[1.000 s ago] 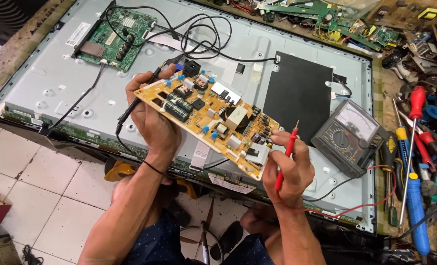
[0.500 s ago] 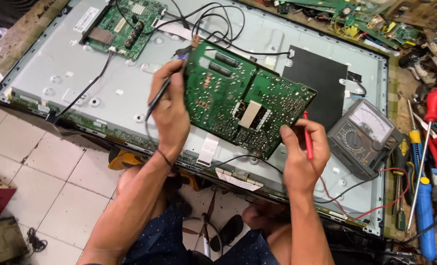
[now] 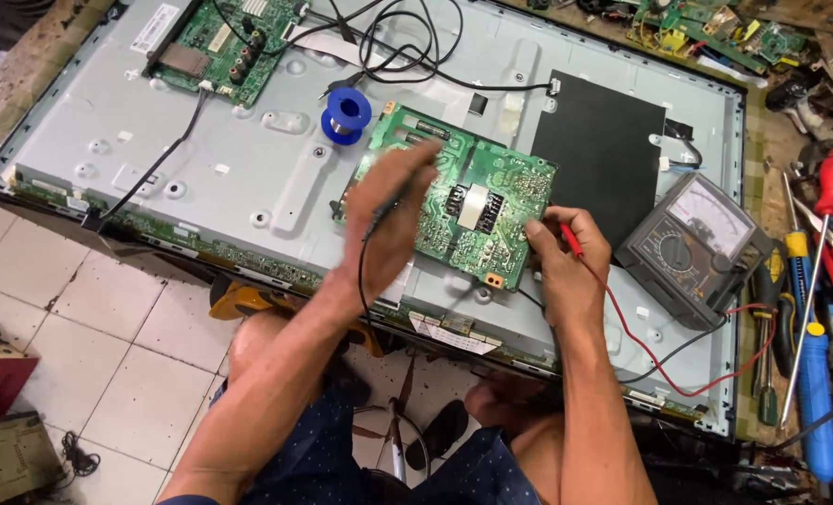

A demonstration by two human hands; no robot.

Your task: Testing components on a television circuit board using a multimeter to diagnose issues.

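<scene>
A green circuit board (image 3: 463, 196) lies solder side up on the grey metal back of a flat screen (image 3: 201, 159). My left hand (image 3: 388, 224) is blurred over the board's left part and grips a black test probe, whose black lead (image 3: 363, 271) loops down from the hand. At the board's right edge my right hand (image 3: 571, 271) pinches a red test probe (image 3: 572, 239). The probe's red lead (image 3: 641, 351) runs to an analog multimeter (image 3: 692, 238) lying just right of that hand.
A blue solder spool (image 3: 345, 114) stands beside the board's upper left corner. Another green board (image 3: 224, 42) with black cables sits at the panel's top left, a black sheet (image 3: 603, 150) at its right. Screwdrivers (image 3: 814, 374) lie along the right edge. White floor tiles (image 3: 108, 346) are below.
The board was turned from component side to solder side and now lies flat on the panel. My left hand has let go of it. The right hand stays at its right edge.
</scene>
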